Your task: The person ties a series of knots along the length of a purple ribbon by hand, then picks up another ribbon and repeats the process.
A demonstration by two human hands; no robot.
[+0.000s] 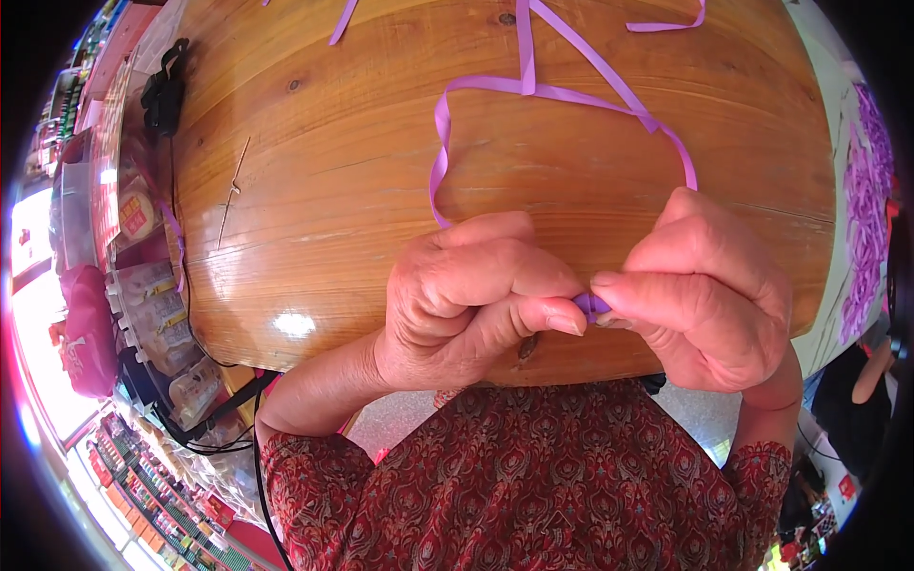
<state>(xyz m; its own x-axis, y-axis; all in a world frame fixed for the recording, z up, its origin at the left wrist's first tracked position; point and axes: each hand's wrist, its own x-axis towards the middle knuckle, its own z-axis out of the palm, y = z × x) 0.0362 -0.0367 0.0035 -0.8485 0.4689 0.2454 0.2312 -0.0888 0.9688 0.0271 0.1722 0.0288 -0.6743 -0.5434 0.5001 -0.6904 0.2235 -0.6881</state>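
A long purple ribbon loops across the wooden tabletop and runs down into both hands. My left hand and my right hand meet just above the table's near edge, fingertips pinched together on a small folded bit of the ribbon. One strand rises from behind the left hand, the other from behind the right hand; they cross near the top of the picture. Most of the pinched piece is hidden by the fingers.
A thin metal needle or wire lies on the left of the table. A black clip sits at the far left edge. More purple ribbon pieces pile up at the right. Shelves with packaged goods stand left.
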